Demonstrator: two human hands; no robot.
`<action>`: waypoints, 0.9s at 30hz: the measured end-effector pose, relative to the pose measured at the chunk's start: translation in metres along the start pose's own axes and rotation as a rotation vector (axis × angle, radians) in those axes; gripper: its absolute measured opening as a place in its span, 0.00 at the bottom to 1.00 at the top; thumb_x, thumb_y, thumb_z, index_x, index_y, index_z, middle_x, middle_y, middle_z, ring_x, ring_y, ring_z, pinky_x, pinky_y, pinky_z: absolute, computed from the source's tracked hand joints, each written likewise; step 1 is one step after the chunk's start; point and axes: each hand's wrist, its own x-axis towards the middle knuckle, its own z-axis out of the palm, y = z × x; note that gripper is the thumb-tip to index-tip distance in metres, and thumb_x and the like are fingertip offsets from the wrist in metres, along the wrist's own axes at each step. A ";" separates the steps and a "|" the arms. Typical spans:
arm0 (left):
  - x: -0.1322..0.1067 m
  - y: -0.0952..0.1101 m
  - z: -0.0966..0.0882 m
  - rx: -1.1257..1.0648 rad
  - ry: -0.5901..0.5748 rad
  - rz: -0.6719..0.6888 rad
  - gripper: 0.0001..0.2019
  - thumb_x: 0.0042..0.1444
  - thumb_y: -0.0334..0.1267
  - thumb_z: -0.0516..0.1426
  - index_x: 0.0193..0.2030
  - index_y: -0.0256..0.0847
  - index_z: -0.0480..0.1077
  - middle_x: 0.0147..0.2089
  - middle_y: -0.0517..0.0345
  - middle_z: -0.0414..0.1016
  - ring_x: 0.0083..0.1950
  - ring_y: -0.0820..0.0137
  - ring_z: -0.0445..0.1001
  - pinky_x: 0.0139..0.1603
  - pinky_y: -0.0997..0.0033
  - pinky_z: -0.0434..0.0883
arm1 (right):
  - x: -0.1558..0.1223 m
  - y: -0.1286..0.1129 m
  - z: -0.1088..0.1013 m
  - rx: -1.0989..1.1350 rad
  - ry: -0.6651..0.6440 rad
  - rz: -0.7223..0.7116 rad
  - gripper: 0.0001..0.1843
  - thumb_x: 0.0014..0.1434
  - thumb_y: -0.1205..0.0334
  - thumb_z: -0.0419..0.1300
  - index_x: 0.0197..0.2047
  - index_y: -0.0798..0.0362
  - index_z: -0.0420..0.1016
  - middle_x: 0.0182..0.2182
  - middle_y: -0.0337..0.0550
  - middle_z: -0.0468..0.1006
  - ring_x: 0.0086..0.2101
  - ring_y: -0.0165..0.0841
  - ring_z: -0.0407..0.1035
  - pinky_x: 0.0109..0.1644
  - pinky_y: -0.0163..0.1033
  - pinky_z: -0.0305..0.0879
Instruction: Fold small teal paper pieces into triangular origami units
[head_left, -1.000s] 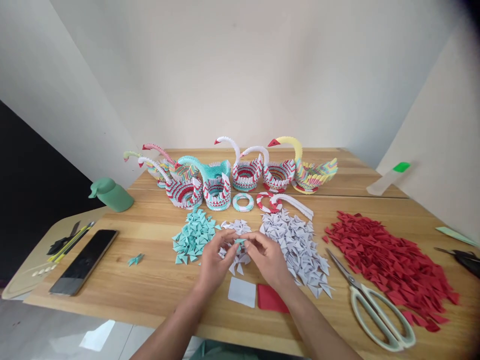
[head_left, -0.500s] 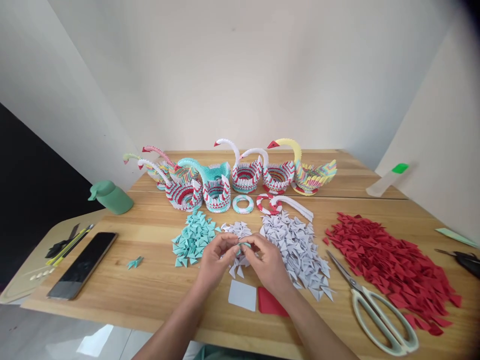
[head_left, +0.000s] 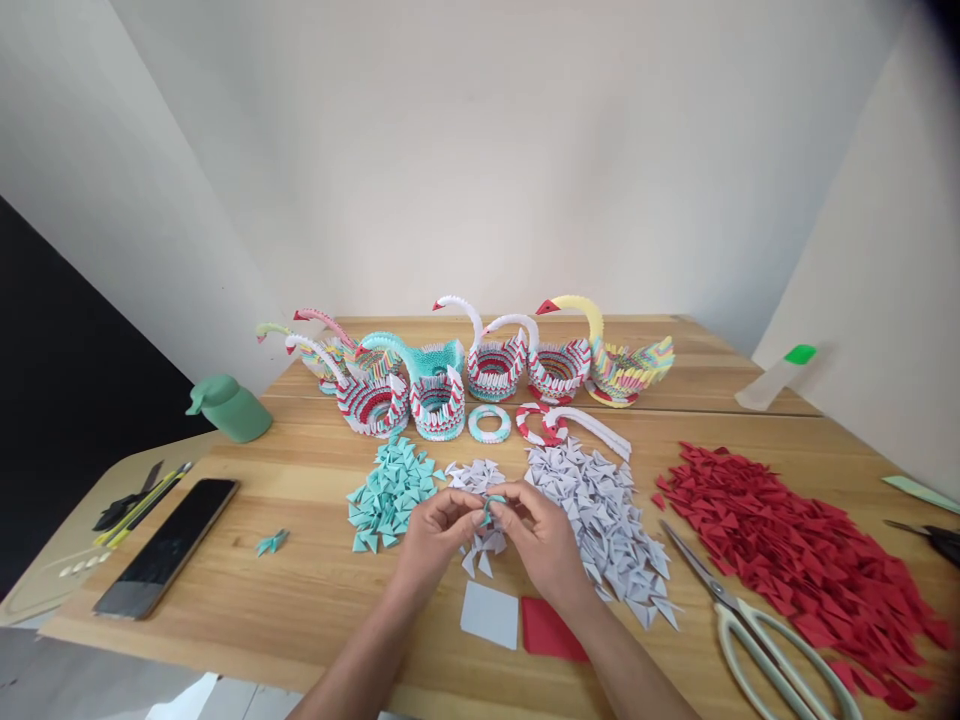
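Observation:
Between the fingertips of both hands is a small teal folded paper piece [head_left: 491, 508]. My left hand [head_left: 444, 530] pinches it from the left side. My right hand [head_left: 536, 525] pinches it from the right, fingers partly covering it. The hands hover over a small pile of white paper triangles [head_left: 477, 475]. Left of them lies a heap of teal paper triangles [head_left: 394, 490]; to the right spreads a larger heap of white triangles [head_left: 592, 510]. Below the hands are a white paper stack [head_left: 489, 615] and a red paper stack [head_left: 551, 632], partly behind my right forearm.
Several paper swans [head_left: 495, 365] stand at the back, with a teal-white ring [head_left: 489, 424] and a red-white ring [head_left: 536, 425] before them. Scissors [head_left: 739, 610] and red triangles [head_left: 795, 560] lie right. A phone [head_left: 169, 548], green bottle [head_left: 231, 408] and teal pieces [head_left: 271, 542] are left.
The whole scene sits slightly lower in view as the head tilts up. Both hands still pinch the teal piece, which shows more plainly now at a changed angle.

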 end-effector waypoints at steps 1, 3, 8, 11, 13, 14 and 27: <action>0.000 0.000 0.000 0.002 0.002 0.000 0.17 0.43 0.47 0.68 0.31 0.36 0.73 0.25 0.59 0.76 0.25 0.74 0.70 0.29 0.75 0.67 | 0.000 0.000 0.000 0.004 -0.004 -0.001 0.08 0.62 0.61 0.57 0.39 0.50 0.78 0.33 0.41 0.79 0.34 0.35 0.72 0.38 0.36 0.67; 0.000 0.001 0.000 0.017 0.005 0.005 0.16 0.44 0.47 0.68 0.29 0.35 0.74 0.24 0.60 0.75 0.23 0.76 0.68 0.27 0.76 0.65 | 0.001 -0.001 -0.001 0.005 -0.007 -0.015 0.08 0.62 0.61 0.58 0.37 0.50 0.78 0.32 0.41 0.78 0.33 0.35 0.72 0.38 0.36 0.67; -0.001 0.004 0.001 0.041 0.008 0.017 0.16 0.44 0.48 0.67 0.25 0.35 0.74 0.23 0.59 0.74 0.23 0.75 0.67 0.27 0.75 0.65 | 0.000 -0.001 -0.001 0.008 -0.008 -0.040 0.08 0.62 0.61 0.58 0.36 0.50 0.78 0.30 0.40 0.77 0.33 0.35 0.71 0.38 0.36 0.66; -0.001 0.004 0.000 0.028 0.010 -0.005 0.16 0.44 0.49 0.67 0.25 0.35 0.74 0.24 0.58 0.75 0.22 0.75 0.68 0.26 0.75 0.65 | 0.000 -0.003 -0.001 0.011 -0.011 -0.036 0.09 0.62 0.60 0.57 0.36 0.50 0.78 0.30 0.41 0.77 0.33 0.35 0.71 0.38 0.36 0.66; -0.001 0.004 0.000 0.021 0.008 -0.012 0.16 0.45 0.48 0.67 0.25 0.36 0.74 0.26 0.57 0.76 0.23 0.75 0.69 0.27 0.75 0.65 | 0.000 -0.004 -0.001 0.007 -0.017 -0.038 0.09 0.63 0.60 0.57 0.35 0.50 0.78 0.30 0.41 0.77 0.33 0.36 0.71 0.38 0.37 0.66; -0.001 0.004 0.000 0.018 0.004 -0.011 0.16 0.45 0.48 0.67 0.25 0.36 0.74 0.27 0.57 0.77 0.23 0.75 0.69 0.27 0.75 0.66 | 0.000 -0.004 -0.001 0.004 -0.018 -0.040 0.09 0.63 0.60 0.57 0.34 0.50 0.77 0.30 0.41 0.77 0.33 0.36 0.71 0.38 0.37 0.66; 0.000 0.003 0.000 0.024 -0.010 0.018 0.17 0.44 0.50 0.67 0.25 0.36 0.73 0.27 0.57 0.74 0.23 0.75 0.67 0.25 0.75 0.66 | 0.000 -0.002 0.000 -0.012 -0.037 -0.036 0.09 0.63 0.59 0.57 0.33 0.49 0.76 0.31 0.41 0.77 0.34 0.36 0.71 0.38 0.37 0.65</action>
